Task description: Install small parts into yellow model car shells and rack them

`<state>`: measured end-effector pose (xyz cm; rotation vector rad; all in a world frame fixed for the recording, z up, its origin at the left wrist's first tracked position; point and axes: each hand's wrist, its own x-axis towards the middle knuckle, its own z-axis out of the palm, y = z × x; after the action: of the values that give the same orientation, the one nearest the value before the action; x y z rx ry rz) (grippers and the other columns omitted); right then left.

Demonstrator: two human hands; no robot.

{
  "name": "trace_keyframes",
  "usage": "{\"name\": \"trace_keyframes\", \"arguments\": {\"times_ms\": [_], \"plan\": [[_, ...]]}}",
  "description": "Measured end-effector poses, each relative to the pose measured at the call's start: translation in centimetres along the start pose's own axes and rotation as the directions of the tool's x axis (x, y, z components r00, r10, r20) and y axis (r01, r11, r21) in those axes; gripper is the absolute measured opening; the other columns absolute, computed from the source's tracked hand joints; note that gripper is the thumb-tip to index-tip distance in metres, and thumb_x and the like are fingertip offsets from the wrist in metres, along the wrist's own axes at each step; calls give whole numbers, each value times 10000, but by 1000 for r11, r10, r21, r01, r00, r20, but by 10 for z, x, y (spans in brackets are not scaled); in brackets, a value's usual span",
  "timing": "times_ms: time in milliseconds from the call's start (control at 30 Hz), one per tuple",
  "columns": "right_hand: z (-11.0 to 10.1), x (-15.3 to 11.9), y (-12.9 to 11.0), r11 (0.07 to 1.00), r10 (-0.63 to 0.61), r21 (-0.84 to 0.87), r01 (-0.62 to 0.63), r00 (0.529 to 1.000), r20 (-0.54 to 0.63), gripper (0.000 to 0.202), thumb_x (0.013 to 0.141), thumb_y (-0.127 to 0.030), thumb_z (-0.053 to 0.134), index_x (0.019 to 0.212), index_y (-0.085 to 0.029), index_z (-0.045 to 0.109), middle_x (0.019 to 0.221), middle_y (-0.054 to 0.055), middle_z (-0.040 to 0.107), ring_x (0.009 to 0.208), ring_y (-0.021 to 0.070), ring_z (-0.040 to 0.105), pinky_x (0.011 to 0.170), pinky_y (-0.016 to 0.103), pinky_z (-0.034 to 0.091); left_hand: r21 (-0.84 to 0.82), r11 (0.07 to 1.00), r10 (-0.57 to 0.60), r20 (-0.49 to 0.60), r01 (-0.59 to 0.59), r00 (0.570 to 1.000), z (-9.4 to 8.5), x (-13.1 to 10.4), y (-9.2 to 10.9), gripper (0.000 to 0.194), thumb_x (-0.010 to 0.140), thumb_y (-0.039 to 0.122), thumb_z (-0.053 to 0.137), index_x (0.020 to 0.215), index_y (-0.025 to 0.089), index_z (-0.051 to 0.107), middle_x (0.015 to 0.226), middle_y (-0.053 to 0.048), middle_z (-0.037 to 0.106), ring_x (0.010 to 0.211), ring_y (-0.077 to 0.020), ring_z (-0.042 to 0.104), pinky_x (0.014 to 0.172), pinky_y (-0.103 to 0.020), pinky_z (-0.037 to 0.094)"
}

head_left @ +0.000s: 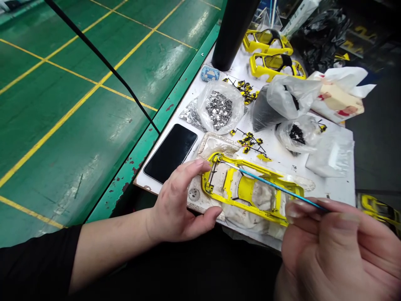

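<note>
Yellow car shell [250,190] on the table [338,184], steadied by left hand [178,205] with spread fingers, right hand [338,246] pinching thin brush [275,187] at its front — detailing seemingly underway, unfinished.

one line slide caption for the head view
Left hand steadies a yellow toy car body while the right hand holds a thin blue brush over it.

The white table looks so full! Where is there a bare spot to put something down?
The white table has one bare patch, between the yellow car shell, the clear bags and its right edge. A thinner strip runs between the phone and the bag of silver bits. The far end is crowded with yellow frames. Both hands, left and right, fill the near edge.
</note>
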<state>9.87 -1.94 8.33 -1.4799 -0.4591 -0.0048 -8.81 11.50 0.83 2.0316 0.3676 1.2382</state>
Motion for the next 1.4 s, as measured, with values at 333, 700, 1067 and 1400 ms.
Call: {"name": "trace_keyframes", "arguments": {"times_ms": [333,700,1067,1400], "plan": [[8,-2,5,998,-57,-20,57,998,24,196,891,-341,1013,973,-211,890,872,-12,836,676,154,748,746,353,682,-3,1000,-2,-3,2,1000,0,0,1,1031,966,329,876,1804,156,300,1501,-232,647,1409,-372,674,1246,-580,597],[3,-3,4,995,-67,-66,70,996,54,176,927,-305,985,1012,-183,891,896,2,840,705,168,766,767,358,688,-5,1000,0,-3,0,1000,1,1,0,1030,958,335,881,1799,157,313,1492,-217,651,1401,-363,675,1258,-559,584],[1,-2,5,994,-69,-81,75,995,75,159,946,-325,975,1035,-217,899,901,-14,842,732,160,771,822,377,712,-1,1000,-2,19,2,1000,-2,1,1,1076,929,304,901,1809,186,292,1508,-212,639,1375,-360,681,1224,-566,605],[-4,-4,3,994,-76,-77,83,994,82,131,966,-293,949,1045,-212,882,941,-9,833,741,156,761,815,362,702,-27,1000,-15,16,15,1000,-2,0,-1,1080,920,267,902,1809,189,293,1504,-209,627,1384,-365,669,1247,-575,584]]}}
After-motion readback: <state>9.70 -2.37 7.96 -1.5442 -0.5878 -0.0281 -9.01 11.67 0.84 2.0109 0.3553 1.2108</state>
